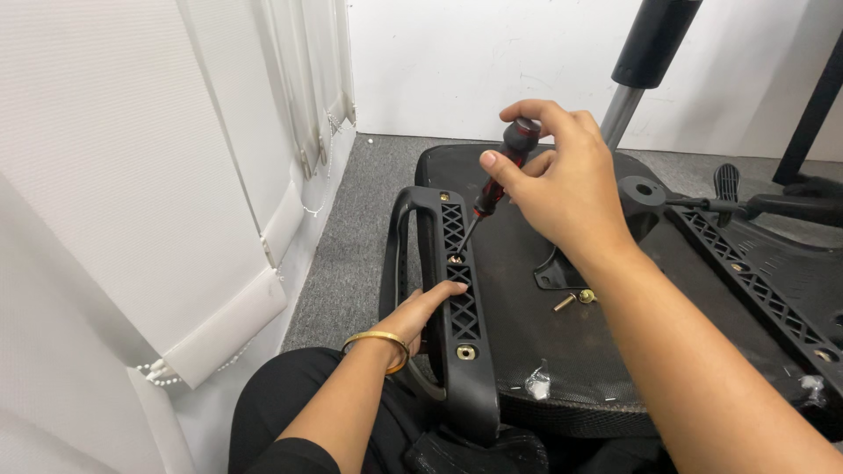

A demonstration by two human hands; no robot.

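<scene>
Pinching the red-and-black handle of a screwdriver between thumb and fingertips: right hand, curled over the top of the tool. Tip set down on a brass screw in the middle hole of a black plastic armrest. Lying flat, fingers pressed together along the armrest's ribbed face: left hand, gold bangle at the wrist. Bolted against the left edge of an upturned chair seat, on grey carpet. Probably stiff and light, that armrest, smooth on its outer curve; best steadied by the latticed middle. Screwdriver handle likely grippy, thin shaft apt to slip off a small screw head. Loose on the seat underside: a spare bolt and washer. Behind: the gas-lift column.
</scene>
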